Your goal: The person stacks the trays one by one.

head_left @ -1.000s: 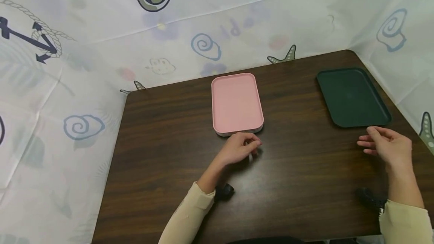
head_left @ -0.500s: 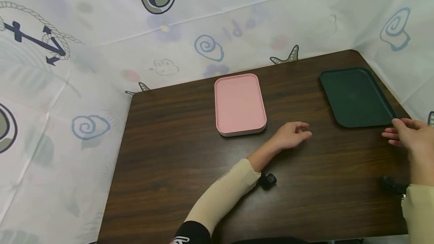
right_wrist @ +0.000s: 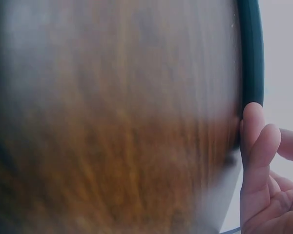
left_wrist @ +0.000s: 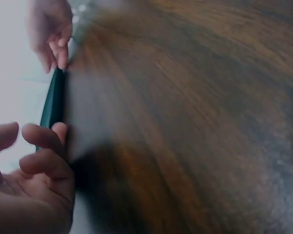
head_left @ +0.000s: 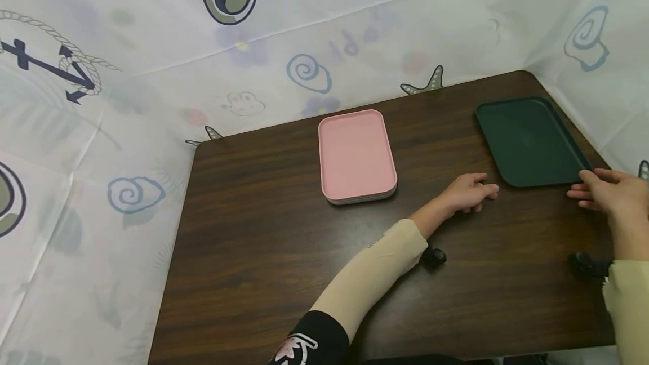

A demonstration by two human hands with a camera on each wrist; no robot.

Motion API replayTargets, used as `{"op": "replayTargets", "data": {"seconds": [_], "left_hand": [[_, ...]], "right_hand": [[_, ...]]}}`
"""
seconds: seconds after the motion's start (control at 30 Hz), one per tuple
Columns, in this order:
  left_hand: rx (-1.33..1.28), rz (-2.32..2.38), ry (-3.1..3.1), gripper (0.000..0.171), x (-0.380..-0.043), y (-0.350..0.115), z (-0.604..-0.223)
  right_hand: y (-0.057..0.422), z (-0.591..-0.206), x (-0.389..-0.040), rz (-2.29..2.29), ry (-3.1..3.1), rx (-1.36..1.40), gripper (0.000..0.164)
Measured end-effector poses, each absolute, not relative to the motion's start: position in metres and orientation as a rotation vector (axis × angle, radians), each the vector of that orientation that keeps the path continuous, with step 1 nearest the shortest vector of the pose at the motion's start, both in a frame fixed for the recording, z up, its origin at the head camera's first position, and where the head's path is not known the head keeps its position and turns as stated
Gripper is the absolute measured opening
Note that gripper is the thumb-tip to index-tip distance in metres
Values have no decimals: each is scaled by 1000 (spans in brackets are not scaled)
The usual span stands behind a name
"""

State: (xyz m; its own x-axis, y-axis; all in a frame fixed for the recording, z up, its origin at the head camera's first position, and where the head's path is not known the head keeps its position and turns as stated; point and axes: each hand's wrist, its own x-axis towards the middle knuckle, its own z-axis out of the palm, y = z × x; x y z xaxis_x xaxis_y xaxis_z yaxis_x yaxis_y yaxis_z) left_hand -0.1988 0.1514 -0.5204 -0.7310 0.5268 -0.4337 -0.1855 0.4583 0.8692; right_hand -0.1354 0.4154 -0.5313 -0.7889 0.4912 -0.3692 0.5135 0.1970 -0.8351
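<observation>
A dark green rectangular tray (head_left: 532, 142) lies flat on the brown wooden table at the right. My right hand (head_left: 616, 190) is at its near right corner, thumb at the rim and fingers beside the edge. In the right wrist view, fingertips (right_wrist: 254, 117) meet the tray's side (right_wrist: 253, 53), with the thumb apart from them. My left hand (head_left: 469, 191) hovers just left of the tray's near left corner, fingers loosely bent and holding nothing. The left wrist view shows its thumb and fingers (left_wrist: 44, 163) spread near the tray's edge (left_wrist: 52, 102).
A stack of pink trays (head_left: 357, 154) sits at the back middle of the table (head_left: 253, 241), left of the green one. Patterned white cloth (head_left: 152, 44) hangs behind and beside the table. Black wrist-worn devices (head_left: 435, 257) show under the wrists.
My left hand has moved right, from in front of the pink trays to near the green tray's left corner. My right hand has shifted right along the near edge to the corner.
</observation>
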Motion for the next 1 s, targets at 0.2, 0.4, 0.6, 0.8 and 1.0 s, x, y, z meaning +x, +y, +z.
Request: {"op": "replayTargets", "data": {"seconds": [0.2,0.4,0.6,0.8,1.0], "left_hand": [[359,1326,1979,54,-204,157,-530],[381,1351,1882,55,-212,154,-533],[374,1350,1838,58,-216,155,-531],[365,1353,1842,59,-217,157,-532],[325,1416,1899,53,-214,157,-535]], "right_hand": [[419,-529,-138,-1648,2439,981,73],[424,-532,-141,-1617,2460,965,73],[426,-531,-145,-1620,2474,927,69],[424,-531,-145,-1565,2512,880,61],[422,-529,-144,-1548,2505,846,61]]}}
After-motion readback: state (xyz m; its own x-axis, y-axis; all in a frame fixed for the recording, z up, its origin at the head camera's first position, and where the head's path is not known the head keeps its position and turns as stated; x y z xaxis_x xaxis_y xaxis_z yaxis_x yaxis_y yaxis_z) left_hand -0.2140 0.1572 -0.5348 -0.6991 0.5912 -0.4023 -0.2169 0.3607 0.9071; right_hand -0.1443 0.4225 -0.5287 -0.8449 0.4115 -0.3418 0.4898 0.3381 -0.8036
